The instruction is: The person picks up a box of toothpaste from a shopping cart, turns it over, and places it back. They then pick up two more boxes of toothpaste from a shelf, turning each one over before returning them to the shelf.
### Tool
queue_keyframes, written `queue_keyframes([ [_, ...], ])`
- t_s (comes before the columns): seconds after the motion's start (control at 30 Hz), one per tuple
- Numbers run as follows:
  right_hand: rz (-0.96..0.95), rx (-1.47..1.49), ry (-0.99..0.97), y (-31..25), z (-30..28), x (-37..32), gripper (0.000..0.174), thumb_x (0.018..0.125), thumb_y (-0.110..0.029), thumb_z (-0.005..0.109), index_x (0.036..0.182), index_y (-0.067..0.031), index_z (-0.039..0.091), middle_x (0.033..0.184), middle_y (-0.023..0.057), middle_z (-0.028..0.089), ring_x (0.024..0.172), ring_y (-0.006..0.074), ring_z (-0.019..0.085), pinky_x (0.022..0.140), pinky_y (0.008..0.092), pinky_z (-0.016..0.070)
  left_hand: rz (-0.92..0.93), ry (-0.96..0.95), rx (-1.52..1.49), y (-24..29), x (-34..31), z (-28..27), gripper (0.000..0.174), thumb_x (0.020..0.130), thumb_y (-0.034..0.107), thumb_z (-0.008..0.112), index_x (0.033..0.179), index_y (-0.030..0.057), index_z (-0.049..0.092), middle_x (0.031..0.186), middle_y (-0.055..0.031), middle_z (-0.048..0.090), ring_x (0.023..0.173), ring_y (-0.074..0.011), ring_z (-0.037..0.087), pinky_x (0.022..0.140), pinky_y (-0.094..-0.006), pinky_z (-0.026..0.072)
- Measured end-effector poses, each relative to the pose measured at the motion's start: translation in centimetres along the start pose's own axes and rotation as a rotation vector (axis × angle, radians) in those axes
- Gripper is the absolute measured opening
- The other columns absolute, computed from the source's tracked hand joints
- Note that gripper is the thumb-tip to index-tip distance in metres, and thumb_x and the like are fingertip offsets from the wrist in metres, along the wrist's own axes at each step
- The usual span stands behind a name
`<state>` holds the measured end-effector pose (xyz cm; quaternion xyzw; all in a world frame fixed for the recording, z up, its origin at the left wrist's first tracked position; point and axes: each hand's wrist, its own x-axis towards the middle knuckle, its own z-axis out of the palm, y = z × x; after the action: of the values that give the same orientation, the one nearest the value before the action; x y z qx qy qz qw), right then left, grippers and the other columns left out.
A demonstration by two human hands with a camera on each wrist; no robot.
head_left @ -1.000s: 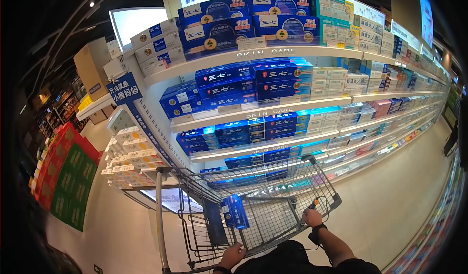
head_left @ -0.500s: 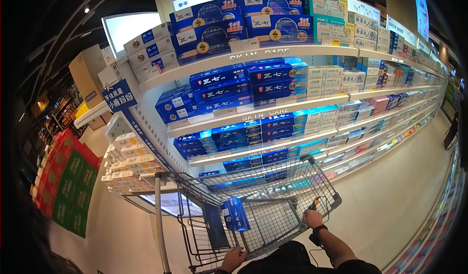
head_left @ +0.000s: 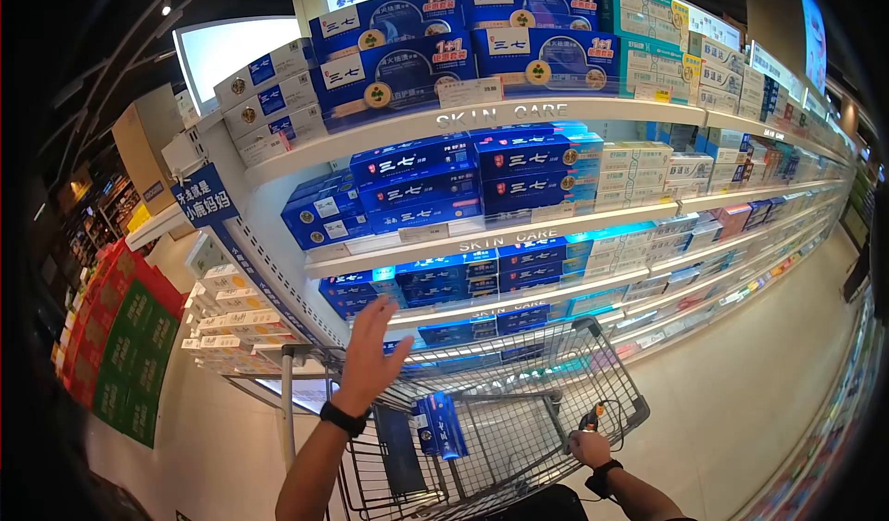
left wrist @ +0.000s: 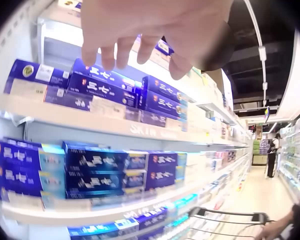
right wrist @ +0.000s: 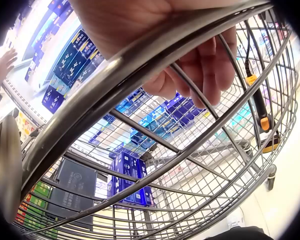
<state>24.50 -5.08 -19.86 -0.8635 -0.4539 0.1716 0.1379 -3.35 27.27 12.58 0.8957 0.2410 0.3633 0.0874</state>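
Observation:
My left hand (head_left: pixel 370 364) is raised in front of the lower shelves, its fingers spread and holding nothing. Beyond the fingertips, blue toothpaste boxes (head_left: pixel 421 190) stand in stacks on the shelf. In the left wrist view the left hand (left wrist: pixel 150 30) overlaps the upper boxes (left wrist: pixel 97 87). My right hand (head_left: pixel 590 447) grips the near rim of a wire shopping cart (right wrist: pixel 85 107); its fingers (right wrist: pixel 207 65) curl down over the inside. Blue boxes (head_left: pixel 440 426) lie in the cart beside its dark panel (head_left: pixel 400 438).
A black and orange cabled device (right wrist: pixel 260 107) sits at the cart's side. White boxes (head_left: pixel 231 313) are stacked left of the shelf's end post (head_left: pixel 243 248). A red and green display (head_left: pixel 125 350) stands farther left. Down the aisle is another person (left wrist: pixel 271 155).
My left hand has left the cart's near rim and risen forward toward the shelves. The right hand stays on the rim, and the blue boxes remain in the cart.

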Motion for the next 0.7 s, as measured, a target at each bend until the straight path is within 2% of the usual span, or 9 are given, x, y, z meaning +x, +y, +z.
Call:
queue_keyframes([
  [0.07, 0.008, 0.011, -0.057, -0.3, -0.7, 0.0, 0.02, 0.08, -0.027, 0.058, 0.087, -0.011, 0.069, 0.074, 0.0138, 0.068, 0.071, 0.0329, 0.066, 0.063, 0.0447, 0.0528, 0.072, 0.106, 0.113, -2.2, 5.9, 0.0, 0.052, 0.086, 0.024, 0.066, 0.129, 0.0005, 0.048, 0.135, -0.0215, 0.045, 0.125, -0.0376, 0.042, 0.104, -0.0444, 0.036],
  [0.23, -0.047, 0.035, -0.163, 0.5, -0.8, 0.0, 0.024, 0.081, -0.03, 0.06, 0.093, -0.0113, 0.069, 0.073, 0.0117, 0.067, 0.066, 0.0318, 0.065, 0.06, 0.0435, 0.0522, 0.138, 0.161, 0.334, -5.5, 16.7, 1.5, 0.057, 0.088, 0.035, 0.063, 0.13, 0.0008, 0.047, 0.14, -0.0218, 0.04, 0.128, -0.0377, 0.04, 0.107, -0.0466, 0.031],
  [0.33, -0.03, 0.106, -0.245, 1.2, -0.3, 0.2, 0.025, 0.082, -0.033, 0.059, 0.091, -0.0123, 0.069, 0.072, 0.0091, 0.067, 0.07, 0.0303, 0.065, 0.062, 0.0436, 0.051, 0.08, 0.093, 0.453, -6.4, 21.4, 1.2, 0.062, 0.086, 0.033, 0.065, 0.135, 0.0012, 0.044, 0.142, -0.0212, 0.04, 0.131, -0.0366, 0.037, 0.109, -0.0431, 0.0281],
  [0.37, -0.071, 0.145, -0.176, 1.0, -0.8, -0.1, 0.025, 0.082, -0.032, 0.059, 0.091, -0.0116, 0.07, 0.075, 0.0105, 0.068, 0.07, 0.0314, 0.065, 0.063, 0.0438, 0.052, 0.052, 0.073, 0.426, -6.5, 22.9, 0.9, 0.067, 0.084, 0.039, 0.066, 0.135, 0.0005, 0.044, 0.138, -0.0225, 0.044, 0.132, -0.0363, 0.036, 0.109, -0.0429, 0.0289],
  [0.43, -0.11, 0.242, -0.138, 1.8, 0.5, -1.0, 0.029, 0.085, -0.029, 0.059, 0.101, -0.0045, 0.064, 0.093, 0.0191, 0.066, 0.085, 0.0383, 0.062, 0.072, 0.0478, 0.0483, -0.058, -0.032, 0.458, -7.2, 25.4, 0.6, 0.072, 0.083, 0.045, 0.066, 0.134, -0.0013, 0.044, 0.133, -0.0244, 0.049, 0.128, -0.0373, 0.042, 0.107, -0.0426, 0.0331],
  [0.53, -0.038, 0.261, -0.233, 0.0, -2.3, -0.8, 0.025, 0.086, -0.026, 0.056, 0.094, -0.0047, 0.064, 0.088, 0.0191, 0.065, 0.081, 0.0394, 0.061, 0.07, 0.0484, 0.048, -0.4, -0.314, 0.286, -7.3, 28.7, 0.4, 0.092, 0.074, 0.067, 0.063, 0.132, -0.0025, 0.047, 0.133, -0.0241, 0.05, 0.125, -0.0366, 0.047, 0.101, -0.0445, 0.0404],
  [0.57, -0.099, 0.231, -0.243, 0.1, -2.5, -0.5, 0.025, 0.085, -0.026, 0.054, 0.092, -0.0047, 0.064, 0.086, 0.0193, 0.065, 0.08, 0.04, 0.061, 0.069, 0.0493, 0.0478, -0.381, -0.307, 0.346, -7.4, 29.3, 0.7, 0.091, 0.074, 0.065, 0.065, 0.132, -0.0027, 0.047, 0.131, -0.0251, 0.051, 0.122, -0.0372, 0.049, 0.101, -0.0435, 0.0411],
  [0.63, -0.041, 0.276, -0.259, -0.3, -2.9, -0.5, 0.024, 0.083, -0.026, 0.055, 0.091, -0.0058, 0.064, 0.085, 0.0192, 0.065, 0.079, 0.0403, 0.061, 0.068, 0.0499, 0.0478, -0.341, -0.297, 0.462, -7.6, 30.3, 1.3, 0.089, 0.073, 0.061, 0.069, 0.131, -0.0031, 0.046, 0.127, -0.0272, 0.053, 0.116, -0.0383, 0.054, 0.1, -0.0415, 0.0425],
  [0.7, -0.055, 0.27, -0.259, 0.3, -2.2, -0.6, 0.023, 0.082, -0.026, 0.056, 0.09, -0.0067, 0.064, 0.084, 0.0191, 0.065, 0.079, 0.0399, 0.061, 0.068, 0.0494, 0.0481, -0.339, -0.328, 0.341, -8.3, 31.5, 1.3, 0.095, 0.065, 0.066, 0.072, 0.129, -0.0016, 0.05, 0.122, -0.0274, 0.057, 0.116, -0.0386, 0.055, 0.097, -0.0421, 0.0448],
])
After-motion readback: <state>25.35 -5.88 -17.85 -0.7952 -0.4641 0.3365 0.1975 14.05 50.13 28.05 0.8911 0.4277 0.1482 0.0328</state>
